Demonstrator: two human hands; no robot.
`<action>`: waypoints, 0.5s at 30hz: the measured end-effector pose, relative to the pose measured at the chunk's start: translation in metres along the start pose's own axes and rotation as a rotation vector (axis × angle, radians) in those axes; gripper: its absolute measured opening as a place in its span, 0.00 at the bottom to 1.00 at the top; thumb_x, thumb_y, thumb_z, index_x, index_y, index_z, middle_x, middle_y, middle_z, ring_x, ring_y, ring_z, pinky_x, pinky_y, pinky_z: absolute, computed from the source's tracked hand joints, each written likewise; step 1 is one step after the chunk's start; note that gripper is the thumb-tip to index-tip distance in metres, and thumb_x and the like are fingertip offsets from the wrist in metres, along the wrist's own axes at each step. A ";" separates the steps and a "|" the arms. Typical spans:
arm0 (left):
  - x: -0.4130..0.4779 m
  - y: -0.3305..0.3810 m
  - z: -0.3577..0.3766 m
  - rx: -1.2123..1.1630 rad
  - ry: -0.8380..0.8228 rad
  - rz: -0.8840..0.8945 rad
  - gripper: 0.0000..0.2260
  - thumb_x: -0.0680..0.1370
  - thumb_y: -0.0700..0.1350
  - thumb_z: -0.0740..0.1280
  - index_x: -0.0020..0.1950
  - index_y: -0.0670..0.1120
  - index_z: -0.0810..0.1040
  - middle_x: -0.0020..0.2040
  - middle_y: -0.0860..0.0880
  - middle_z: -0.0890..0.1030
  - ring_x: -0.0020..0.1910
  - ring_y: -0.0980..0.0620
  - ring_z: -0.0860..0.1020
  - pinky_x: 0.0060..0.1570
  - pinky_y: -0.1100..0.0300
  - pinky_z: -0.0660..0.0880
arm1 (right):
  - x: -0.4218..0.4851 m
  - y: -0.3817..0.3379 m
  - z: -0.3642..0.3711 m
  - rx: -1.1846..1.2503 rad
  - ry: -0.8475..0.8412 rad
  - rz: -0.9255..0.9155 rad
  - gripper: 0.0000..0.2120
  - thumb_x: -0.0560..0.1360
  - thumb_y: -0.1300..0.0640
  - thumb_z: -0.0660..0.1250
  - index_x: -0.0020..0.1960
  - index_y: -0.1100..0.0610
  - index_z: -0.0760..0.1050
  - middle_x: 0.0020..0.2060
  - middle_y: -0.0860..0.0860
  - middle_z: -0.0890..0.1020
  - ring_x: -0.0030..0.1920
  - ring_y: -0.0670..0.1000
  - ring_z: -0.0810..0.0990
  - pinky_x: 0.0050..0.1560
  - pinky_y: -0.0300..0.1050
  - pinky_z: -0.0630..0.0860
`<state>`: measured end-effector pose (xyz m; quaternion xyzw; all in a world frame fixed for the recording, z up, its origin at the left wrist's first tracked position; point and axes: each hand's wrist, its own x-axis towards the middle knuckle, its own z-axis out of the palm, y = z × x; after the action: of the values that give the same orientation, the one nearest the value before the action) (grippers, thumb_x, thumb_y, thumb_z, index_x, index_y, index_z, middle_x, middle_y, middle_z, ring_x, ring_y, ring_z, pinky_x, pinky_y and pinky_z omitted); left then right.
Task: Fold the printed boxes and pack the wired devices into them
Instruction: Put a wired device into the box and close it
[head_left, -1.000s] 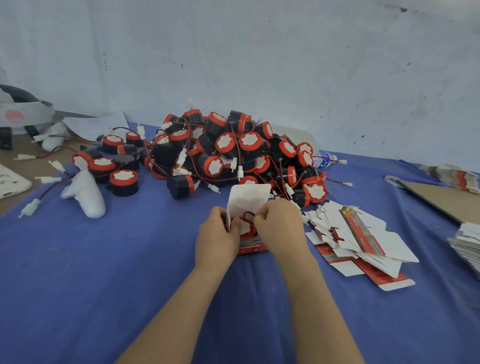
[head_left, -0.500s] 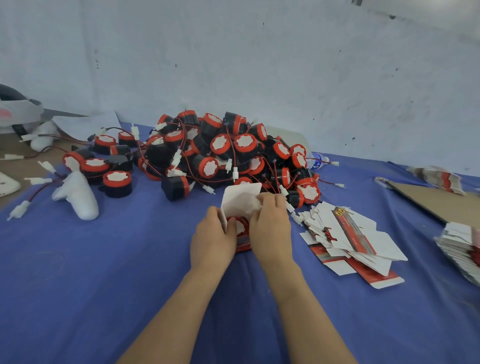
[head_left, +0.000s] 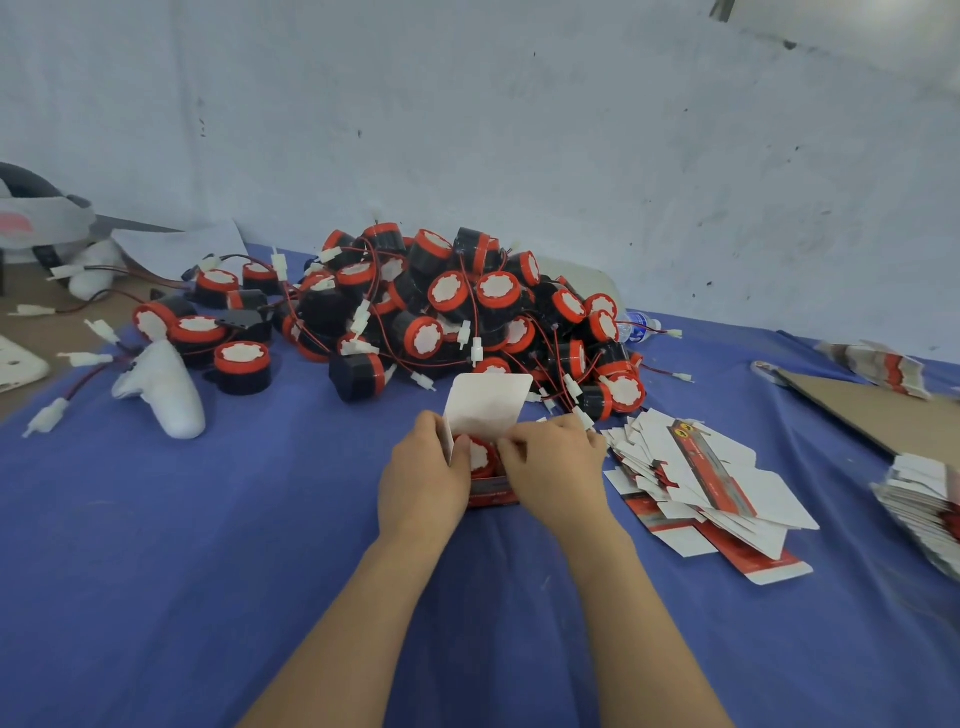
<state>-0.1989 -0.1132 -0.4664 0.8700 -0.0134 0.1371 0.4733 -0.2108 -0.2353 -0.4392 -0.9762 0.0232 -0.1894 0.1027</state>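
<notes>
One printed box (head_left: 488, 408) stands mid-table (head_left: 208, 519), flap up, one red-capped device (head_left: 480, 457) inside. Both forearms reach in: the left hand (head_left: 423, 483) wraps its fingers round the box's left wall, and the right hand (head_left: 558, 467) pinches its right flap. Behind sits a heap of wired devices (head_left: 457, 312), too many to count; loose flat boxes (head_left: 711, 483) are on the right.

Right hand (head_left: 550, 467) has come off the top of the small red printed cardboard box (head_left: 491, 493); grip now pinches the lower edge of the white lid flap (head_left: 488, 402). Black-and-red round wired device (head_left: 480, 457) sits deeper, white face exposed. Its red wire loop is out of view.
</notes>
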 end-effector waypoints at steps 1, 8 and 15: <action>0.000 0.000 0.000 0.005 0.001 -0.002 0.08 0.81 0.50 0.61 0.48 0.46 0.69 0.44 0.51 0.77 0.42 0.51 0.77 0.32 0.60 0.70 | 0.000 0.002 -0.001 0.045 -0.005 0.001 0.16 0.81 0.48 0.56 0.41 0.51 0.78 0.36 0.46 0.77 0.54 0.50 0.66 0.50 0.45 0.52; -0.002 0.002 -0.001 -0.020 0.005 0.022 0.07 0.81 0.49 0.62 0.51 0.45 0.70 0.45 0.49 0.79 0.43 0.50 0.78 0.39 0.54 0.76 | -0.003 -0.002 0.005 0.065 0.014 0.083 0.09 0.79 0.52 0.61 0.54 0.50 0.79 0.54 0.48 0.76 0.62 0.53 0.65 0.48 0.44 0.50; 0.000 -0.003 0.002 0.032 0.063 0.081 0.08 0.78 0.49 0.66 0.51 0.46 0.72 0.50 0.51 0.73 0.51 0.49 0.73 0.46 0.57 0.72 | 0.001 0.011 0.005 0.860 0.031 0.507 0.25 0.73 0.60 0.70 0.64 0.56 0.62 0.52 0.52 0.74 0.49 0.52 0.75 0.41 0.40 0.72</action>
<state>-0.1981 -0.1135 -0.4704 0.8715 -0.0317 0.1836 0.4536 -0.2084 -0.2456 -0.4456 -0.8063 0.1811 -0.1654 0.5383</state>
